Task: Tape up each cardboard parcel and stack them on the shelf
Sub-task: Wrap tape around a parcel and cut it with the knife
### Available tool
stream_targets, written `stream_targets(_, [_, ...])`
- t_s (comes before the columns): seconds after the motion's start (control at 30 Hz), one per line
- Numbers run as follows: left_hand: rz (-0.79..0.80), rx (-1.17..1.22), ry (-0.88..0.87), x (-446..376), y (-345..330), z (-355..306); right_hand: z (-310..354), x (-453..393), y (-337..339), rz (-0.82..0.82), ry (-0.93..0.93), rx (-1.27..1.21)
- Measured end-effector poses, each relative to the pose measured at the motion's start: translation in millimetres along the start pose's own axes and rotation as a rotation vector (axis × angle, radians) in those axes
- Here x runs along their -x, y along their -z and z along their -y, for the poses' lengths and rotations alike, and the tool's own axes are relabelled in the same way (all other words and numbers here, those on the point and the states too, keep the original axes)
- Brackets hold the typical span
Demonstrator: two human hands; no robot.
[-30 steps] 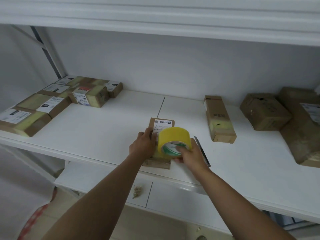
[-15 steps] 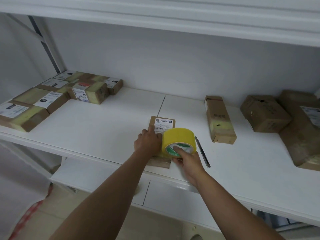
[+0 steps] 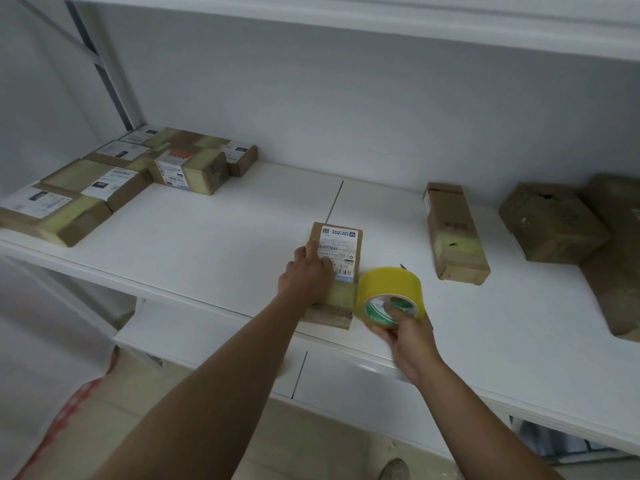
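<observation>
Six taped parcels (image 3: 114,174) are counted at the shelf's (image 3: 207,230) left end, one parcel (image 3: 337,268) at its front edge, three (image 3: 453,233) toward its right end. One yellow tape roll (image 3: 389,289) is seen.

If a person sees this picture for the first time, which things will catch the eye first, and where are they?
First is the bright yellow tape roll at the front edge of the white shelf, gripped by the right hand. Just left of it, the left hand presses on a small labelled parcel. A cluster of taped parcels fills the shelf's far left corner.
</observation>
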State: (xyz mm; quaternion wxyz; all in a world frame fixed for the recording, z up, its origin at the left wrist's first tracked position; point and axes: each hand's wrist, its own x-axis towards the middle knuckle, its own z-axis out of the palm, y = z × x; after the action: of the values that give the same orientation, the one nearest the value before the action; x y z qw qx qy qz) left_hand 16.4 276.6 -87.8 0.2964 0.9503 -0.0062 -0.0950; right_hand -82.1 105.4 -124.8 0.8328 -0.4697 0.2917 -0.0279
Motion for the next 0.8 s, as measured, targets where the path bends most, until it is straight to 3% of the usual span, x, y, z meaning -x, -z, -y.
stream_targets(0.17, [0.061,0.067,-0.039,-1.4,5.5,3.8,-4.9,-6.3,9.7,0.003,0.071,0.145])
stream_targets(0.3, [0.061,-0.12,-0.119,-6.0,-1.6,10.4,-3.9,-11.2,15.5,0.013,0.131,0.304])
stream_targets(0.43, [-0.032,-0.247,-0.063,-2.3,-5.8,0.2,1.5,-8.1,16.1,0.02,0.179,0.375])
stream_targets(0.53, [-0.106,-0.38,-0.145,1.7,-8.9,-14.2,4.1,-5.0,15.0,0.021,0.187,0.393])
stream_targets(0.67, [-0.032,-0.282,-0.141,1.3,-19.2,-21.7,4.7,-3.4,15.3,0.034,0.204,0.411])
stream_targets(0.8, [-0.065,-0.316,-0.152,5.7,-25.1,-21.1,1.5,-5.1,15.3,0.001,0.199,0.431])
